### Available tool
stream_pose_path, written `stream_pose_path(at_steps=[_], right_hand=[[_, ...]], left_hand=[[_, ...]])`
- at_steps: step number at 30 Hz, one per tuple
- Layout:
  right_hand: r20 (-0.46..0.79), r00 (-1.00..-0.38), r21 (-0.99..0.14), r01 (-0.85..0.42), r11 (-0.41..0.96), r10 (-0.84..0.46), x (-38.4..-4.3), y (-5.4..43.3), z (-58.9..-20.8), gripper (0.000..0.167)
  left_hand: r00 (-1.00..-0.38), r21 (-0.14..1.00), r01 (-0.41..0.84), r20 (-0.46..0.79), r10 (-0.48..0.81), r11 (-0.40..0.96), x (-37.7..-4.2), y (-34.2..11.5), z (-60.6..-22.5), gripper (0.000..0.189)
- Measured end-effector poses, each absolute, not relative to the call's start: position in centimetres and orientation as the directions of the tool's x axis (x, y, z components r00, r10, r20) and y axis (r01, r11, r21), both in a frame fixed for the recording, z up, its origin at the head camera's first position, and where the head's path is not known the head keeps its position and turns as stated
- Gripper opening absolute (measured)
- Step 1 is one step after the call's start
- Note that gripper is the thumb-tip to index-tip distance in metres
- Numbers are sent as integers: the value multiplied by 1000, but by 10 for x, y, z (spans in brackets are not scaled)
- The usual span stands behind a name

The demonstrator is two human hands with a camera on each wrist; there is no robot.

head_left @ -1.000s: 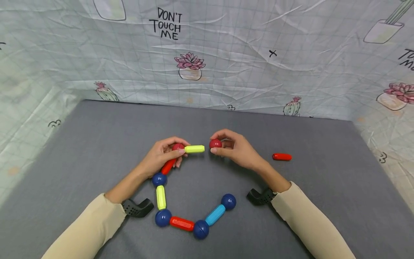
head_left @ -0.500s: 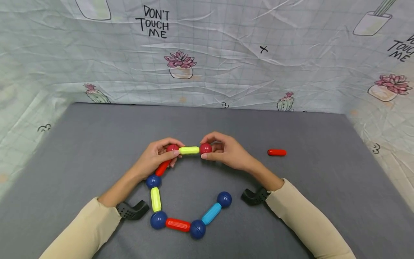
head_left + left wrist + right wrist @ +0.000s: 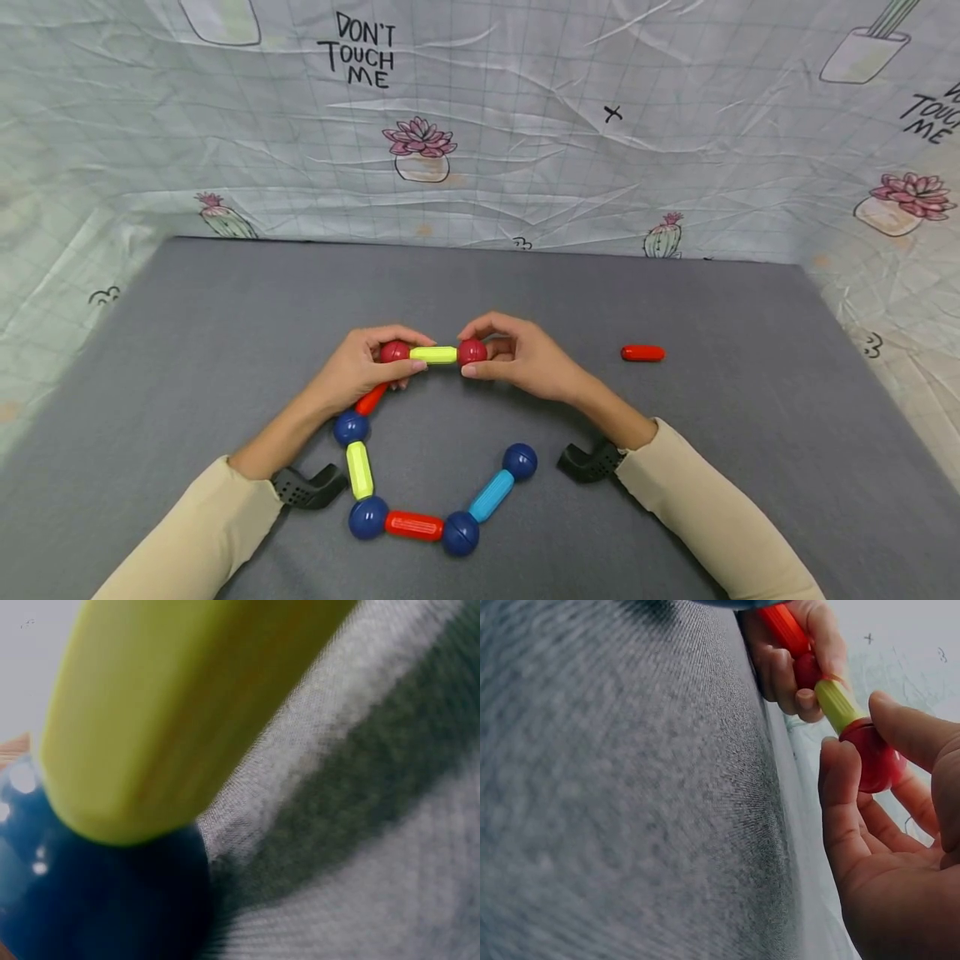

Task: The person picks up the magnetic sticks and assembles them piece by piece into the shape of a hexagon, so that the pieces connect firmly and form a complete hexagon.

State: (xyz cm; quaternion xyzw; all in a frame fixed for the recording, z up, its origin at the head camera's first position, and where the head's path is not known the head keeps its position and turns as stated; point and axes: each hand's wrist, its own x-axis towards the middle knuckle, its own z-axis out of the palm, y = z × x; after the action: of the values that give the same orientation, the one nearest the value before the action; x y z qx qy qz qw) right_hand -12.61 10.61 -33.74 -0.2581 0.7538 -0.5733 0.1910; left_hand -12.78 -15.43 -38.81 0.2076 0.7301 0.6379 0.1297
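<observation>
A partial loop of magnetic building rods and balls extends from my left hand. That hand grips a red ball, its thumb and index fingertips at the near end of a yellow rod. The rod's other end meets a second red ball, which my right hand pinches between thumb and fingers. From the left red ball a red rod slants down to a blue ball. The right wrist view shows both red balls joined by the yellow rod.
The chain continues through another yellow rod, a blue ball, a red rod, a blue ball and a light blue rod, ending in a blue ball. A loose red rod lies right. Patterned cloth stands behind the grey table.
My right hand has moved left, bringing its red ball against the yellow rod's end. Both hands then lowered slightly toward me, and my left fingertips shifted onto the rod.
</observation>
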Motion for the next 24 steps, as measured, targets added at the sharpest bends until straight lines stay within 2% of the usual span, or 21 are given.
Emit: stream_pose_path(at_steps=[8, 12, 18, 24], right_hand=[[-25, -783, -956, -163, 244, -622, -130, 110, -341, 42], [-13, -783, -941, -201, 273, -622, -137, 120, -350, 44], [23, -819, -897, -270, 349, -574, -135, 149, -340, 43], [88, -872, -805, -347, 482, -481, -130, 196, -337, 40]], left_hand=[[-895, 985, 143, 87, 437, 96, -128, -154, -389, 22], [-908, 985, 140, 89, 411, 97, -126, -155, -390, 23], [-911, 983, 145, 89, 402, 111, -126, -155, -391, 23], [-907, 981, 150, 87, 412, 123, -127, -155, -390, 22]])
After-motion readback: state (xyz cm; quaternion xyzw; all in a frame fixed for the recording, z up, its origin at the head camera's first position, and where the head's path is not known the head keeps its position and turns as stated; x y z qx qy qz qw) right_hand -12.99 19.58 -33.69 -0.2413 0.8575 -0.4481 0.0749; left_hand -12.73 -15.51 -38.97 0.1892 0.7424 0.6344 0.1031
